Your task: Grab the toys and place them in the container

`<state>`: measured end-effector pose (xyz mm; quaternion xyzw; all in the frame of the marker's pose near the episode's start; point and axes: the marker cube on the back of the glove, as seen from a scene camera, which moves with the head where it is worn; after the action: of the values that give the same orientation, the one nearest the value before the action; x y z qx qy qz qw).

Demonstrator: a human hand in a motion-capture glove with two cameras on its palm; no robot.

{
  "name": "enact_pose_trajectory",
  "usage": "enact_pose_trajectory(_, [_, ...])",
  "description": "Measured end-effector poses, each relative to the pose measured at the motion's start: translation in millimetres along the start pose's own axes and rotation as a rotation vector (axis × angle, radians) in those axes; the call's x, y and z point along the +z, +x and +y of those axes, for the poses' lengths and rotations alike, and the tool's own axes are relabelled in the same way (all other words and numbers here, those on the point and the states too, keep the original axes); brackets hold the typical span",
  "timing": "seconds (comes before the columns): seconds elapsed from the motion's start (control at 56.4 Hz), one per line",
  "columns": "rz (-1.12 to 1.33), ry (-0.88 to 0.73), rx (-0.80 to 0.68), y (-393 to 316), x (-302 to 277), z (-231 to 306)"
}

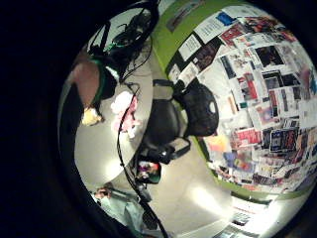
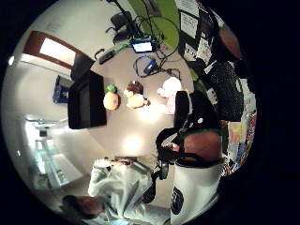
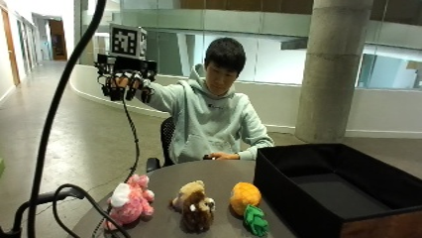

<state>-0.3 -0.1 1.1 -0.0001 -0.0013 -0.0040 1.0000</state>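
Raised high and out to the side at about head height: right hand [image 3: 125, 82], gloved in black, fingers hanging relaxed and apart, clamped on nothing. Well apart from every toy, with all 3 down on the round table [image 3: 217, 173] in a row across its near part. Nearest below the raised hand, on the same side of the table: pink and white plush [image 3: 130, 201]. Next along: brown plush [image 3: 194, 203]. Last, just beside the container's wall: orange pineapple toy [image 3: 246, 201], green leaves pointing toward the near table edge, long axis running roughly parallel to that wall. Container [image 3: 342, 191]: black open box on the far side of the row from the hand, nothing visible inside. Judged from this: a long drop down and forward needed first, pink plush the shortest reach, then a carry across the whole row to the box. Bare left hand low at the table's far edge, closer to the toys yet idle. No brand or readable writing on toys or box; small chest mark on the hoodie too small to read.
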Motion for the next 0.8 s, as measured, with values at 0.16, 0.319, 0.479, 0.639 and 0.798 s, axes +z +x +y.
enact_pose_trajectory(0.16, [-0.045, 0.024, -0.022, -3.8, 4.5, -3.8])
enact_pose_trajectory(0.319, [-0.068, 0.016, -0.058, -5.2, 7.0, -5.0])
enact_pose_trajectory(0.479, [-0.07, 0.023, -0.062, -11.8, 8.7, -9.8])
enact_pose_trajectory(0.639, [-0.06, -0.015, -0.03, -21.7, 10.2, -14.7])
enact_pose_trajectory(0.798, [-0.051, -0.009, -0.138, -20.9, 14.8, -13.9])
